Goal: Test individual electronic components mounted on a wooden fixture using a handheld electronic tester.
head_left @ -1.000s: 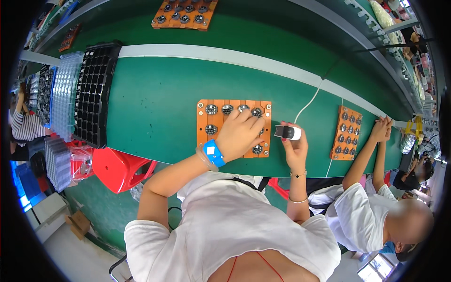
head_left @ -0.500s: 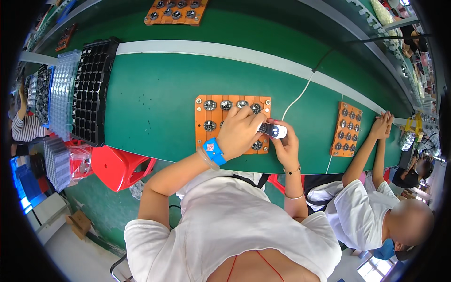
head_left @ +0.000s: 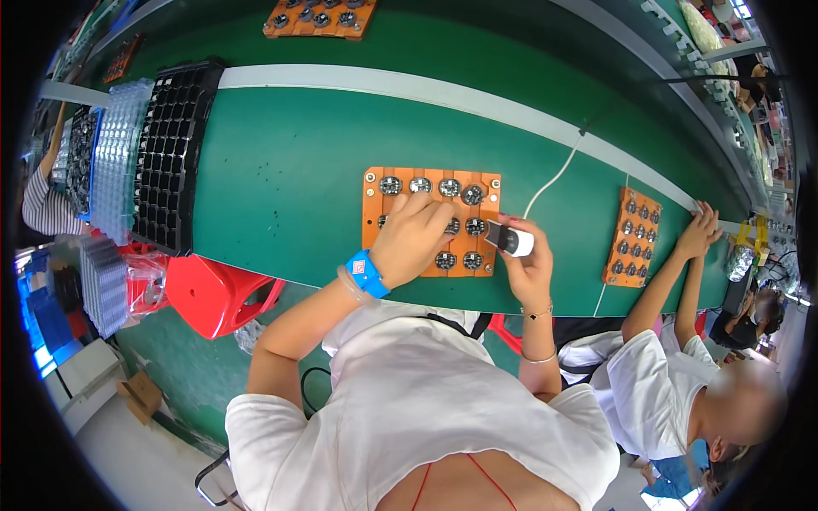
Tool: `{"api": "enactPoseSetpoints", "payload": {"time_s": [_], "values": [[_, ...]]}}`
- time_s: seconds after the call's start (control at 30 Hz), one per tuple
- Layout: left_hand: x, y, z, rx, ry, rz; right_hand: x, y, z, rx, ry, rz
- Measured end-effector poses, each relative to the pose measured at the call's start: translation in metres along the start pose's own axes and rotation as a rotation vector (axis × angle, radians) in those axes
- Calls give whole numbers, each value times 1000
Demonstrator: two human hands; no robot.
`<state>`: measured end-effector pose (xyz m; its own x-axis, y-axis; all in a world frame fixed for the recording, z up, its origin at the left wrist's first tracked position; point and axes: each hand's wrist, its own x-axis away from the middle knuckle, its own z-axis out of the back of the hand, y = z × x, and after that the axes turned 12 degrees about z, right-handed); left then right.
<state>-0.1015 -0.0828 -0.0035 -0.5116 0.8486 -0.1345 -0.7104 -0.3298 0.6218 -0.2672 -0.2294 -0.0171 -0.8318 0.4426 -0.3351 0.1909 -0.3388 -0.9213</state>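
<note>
An orange fixture plate (head_left: 371,194) with rows of small round black-and-silver parts lies on the green bench in front of me. My left hand (head_left: 415,241) rests over its left and middle part, fingers curled down together among the round parts; whatever they pinch is hidden beneath them. At the plate's right edge my right hand (head_left: 530,271) grips a small white-and-black handheld device (head_left: 514,241). The device's dark end points left, close beside a round part (head_left: 475,226) in the middle row. A white cord (head_left: 545,189) runs from near the device to the back of the bench.
A second loaded orange plate (head_left: 632,238) lies to the right, near a co-worker's clasped hands (head_left: 702,228). Another plate (head_left: 319,19) sits at the far side. Black trays (head_left: 175,153) and clear trays (head_left: 119,162) stand at the left. A red stool (head_left: 209,294) is below the bench edge.
My hands have moved apart: the left shifted slightly left over the plate, the right moved right with the device. The device's dark end has come away from the left fingers.
</note>
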Motion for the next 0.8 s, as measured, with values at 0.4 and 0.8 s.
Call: {"api": "enactPoseSetpoints", "payload": {"time_s": [0.4,0.8], "values": [[1,11,11,240,58,26,-10,-7,-17,88,-59,58],[18,-22,24,-58,5,117,-15,-9,-22,-1,-82,9]]}}
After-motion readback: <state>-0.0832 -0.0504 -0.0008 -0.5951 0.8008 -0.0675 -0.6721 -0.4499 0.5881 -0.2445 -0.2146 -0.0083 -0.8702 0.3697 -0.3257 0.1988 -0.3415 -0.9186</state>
